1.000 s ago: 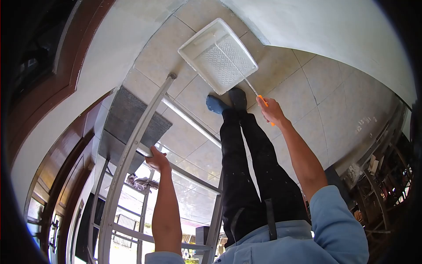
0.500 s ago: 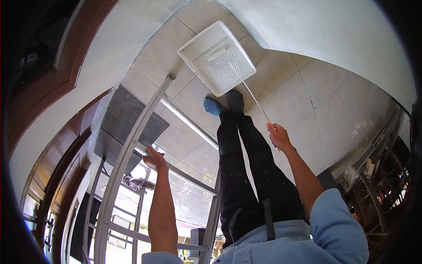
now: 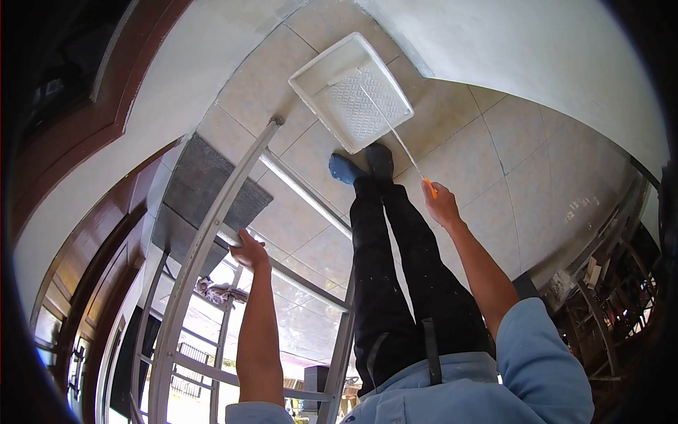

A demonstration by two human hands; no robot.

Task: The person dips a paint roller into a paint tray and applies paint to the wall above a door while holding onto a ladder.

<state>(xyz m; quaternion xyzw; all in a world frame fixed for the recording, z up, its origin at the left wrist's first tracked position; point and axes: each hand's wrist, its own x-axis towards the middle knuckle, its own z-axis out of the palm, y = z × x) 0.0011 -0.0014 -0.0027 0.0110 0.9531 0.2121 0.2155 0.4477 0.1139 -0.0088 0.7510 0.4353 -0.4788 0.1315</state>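
Note:
My right hand (image 3: 442,204) is closed round the orange handle of a paint roller (image 3: 397,136). The roller's long thin rod runs up into a white paint tray (image 3: 403,115) on the floor, and its pale head lies in the tray near the upper end of the ribbed slope. White paint coats the tray's inside. On the left, my left hand (image 3: 249,251) is at a rung of a metal ladder (image 3: 209,230), its fingers curled round the rung close to the side rail. Part of that grip is hidden behind the hand.
My feet (image 3: 346,169) stand on the tiled floor just below the tray. White walls (image 3: 522,49) meet behind it. A dark mat (image 3: 205,177) lies beyond the ladder, near wooden doors (image 3: 106,283). A cloth (image 3: 220,290) hangs at lower left; stacked clutter (image 3: 593,297) stands at right.
My right hand has moved up and slightly left, toward the tray. The roller head has shifted a little up and left in the tray. My left hand stays at the ladder.

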